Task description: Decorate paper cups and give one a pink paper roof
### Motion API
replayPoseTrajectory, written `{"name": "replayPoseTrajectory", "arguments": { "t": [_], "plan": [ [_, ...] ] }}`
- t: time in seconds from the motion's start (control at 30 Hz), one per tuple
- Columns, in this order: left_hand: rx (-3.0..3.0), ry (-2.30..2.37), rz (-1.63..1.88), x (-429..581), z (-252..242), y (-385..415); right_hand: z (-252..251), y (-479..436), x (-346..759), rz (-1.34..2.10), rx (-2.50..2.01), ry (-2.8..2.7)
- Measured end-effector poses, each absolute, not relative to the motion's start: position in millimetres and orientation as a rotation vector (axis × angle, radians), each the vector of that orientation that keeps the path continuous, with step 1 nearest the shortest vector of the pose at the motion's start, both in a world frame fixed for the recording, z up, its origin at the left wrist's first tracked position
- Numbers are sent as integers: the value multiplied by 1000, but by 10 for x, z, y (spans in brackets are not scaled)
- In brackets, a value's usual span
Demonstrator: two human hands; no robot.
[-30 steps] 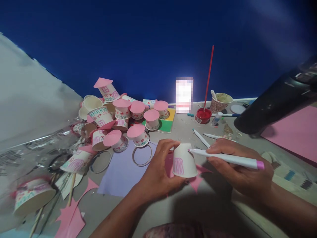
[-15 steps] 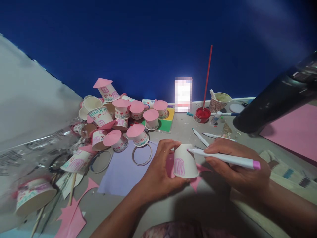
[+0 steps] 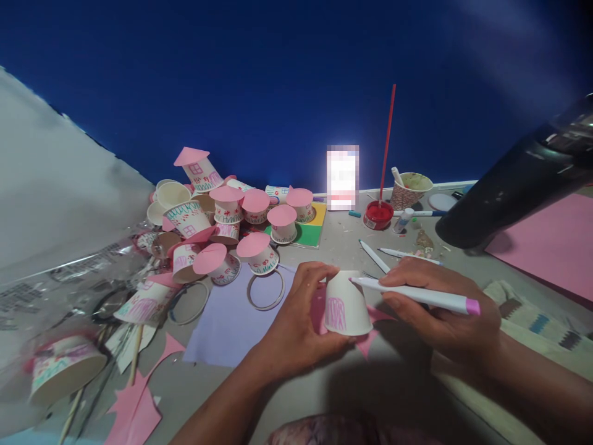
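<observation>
My left hand (image 3: 303,312) is closed around a white paper cup (image 3: 352,309), held upside down with its wide rim at the bottom. A pink-purple arched shape is drawn on the cup's left side. In my right hand (image 3: 440,303) is a white marker (image 3: 417,293) with a pink end, gripped like a pen. Its tip meets, or nearly meets, the upper part of the cup. Pink paper scraps (image 3: 370,343) lie under and behind the cup. Beyond my right hand rest a teal-tipped marker (image 3: 373,254) and another thin marker (image 3: 410,255).
Decorated cups with pink paper tops (image 3: 254,244) crowd the left. Purple paper (image 3: 222,327) carries a tape ring (image 3: 265,290). A red paint pot (image 3: 378,216) with a stick stands behind, near a lit screen (image 3: 343,179). A dark bottle (image 3: 500,185) and a cloth (image 3: 519,327) are at right.
My right hand and the marker have shifted very slightly left, the tip staying by the cup's upper part. My left hand keeps its hold on the cup.
</observation>
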State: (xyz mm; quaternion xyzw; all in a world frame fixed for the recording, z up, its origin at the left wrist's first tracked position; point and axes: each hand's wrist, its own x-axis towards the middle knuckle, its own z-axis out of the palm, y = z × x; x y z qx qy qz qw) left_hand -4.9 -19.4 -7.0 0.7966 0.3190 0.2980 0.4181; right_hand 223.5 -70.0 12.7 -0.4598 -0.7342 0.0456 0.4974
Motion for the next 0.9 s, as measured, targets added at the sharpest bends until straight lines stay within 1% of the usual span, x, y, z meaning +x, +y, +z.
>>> {"name": "replayPoseTrajectory", "arguments": {
  "t": [0.33,0.9],
  "plan": [
    [2006,809,742,-47,-72,-184,147,-736,2226,173,-1119,-1819],
    [2033,785,762,-55,-66,-179,152,-770,2214,178,-1051,-1820]
  ]
}}
